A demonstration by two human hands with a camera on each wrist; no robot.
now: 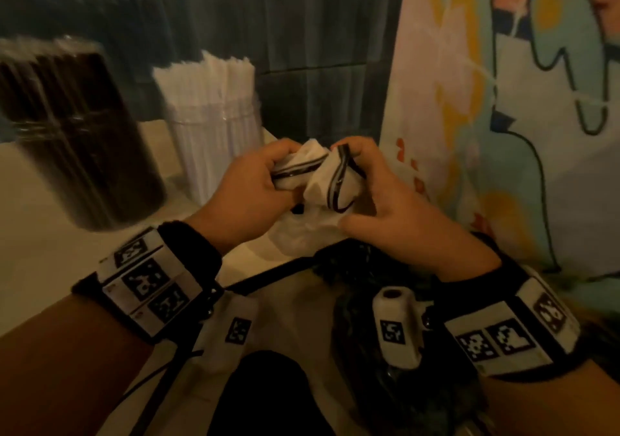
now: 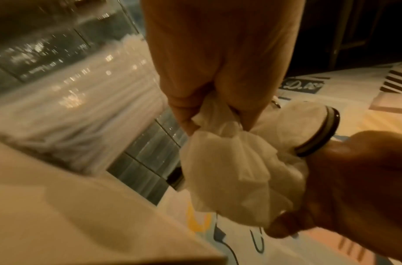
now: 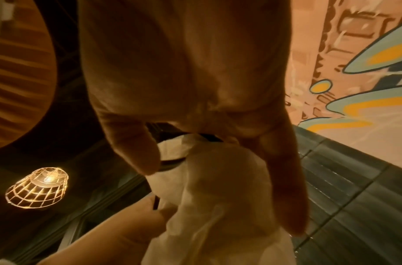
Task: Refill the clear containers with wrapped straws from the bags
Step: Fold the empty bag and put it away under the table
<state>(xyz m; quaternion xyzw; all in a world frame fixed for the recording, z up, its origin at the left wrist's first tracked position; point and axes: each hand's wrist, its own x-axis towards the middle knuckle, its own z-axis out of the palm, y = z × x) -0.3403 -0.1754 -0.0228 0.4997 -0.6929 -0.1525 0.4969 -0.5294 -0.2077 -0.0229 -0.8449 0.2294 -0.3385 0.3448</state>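
Observation:
Both hands hold a crumpled white plastic bag (image 1: 317, 184) with a black stripe, just above the counter's right end. My left hand (image 1: 268, 174) pinches its left side and my right hand (image 1: 362, 174) grips its right side. In the left wrist view the left hand (image 2: 218, 111) bunches the bag (image 2: 231, 161) while the right hand (image 2: 354, 179) clasps it from the other side. From the right wrist, the right hand (image 3: 195, 152) curls over the bag (image 3: 218, 197). No straws show in the bag. A clear container of white wrapped straws (image 1: 218, 133) stands behind the hands.
A second clear container (image 1: 77, 140), holding dark straws, stands at the left on the pale counter (image 1: 40, 261). A painted wall panel (image 1: 503, 100) rises close on the right, with dark tiles (image 1: 318, 33) behind. A dark fuzzy garment (image 1: 369, 278) lies below the hands.

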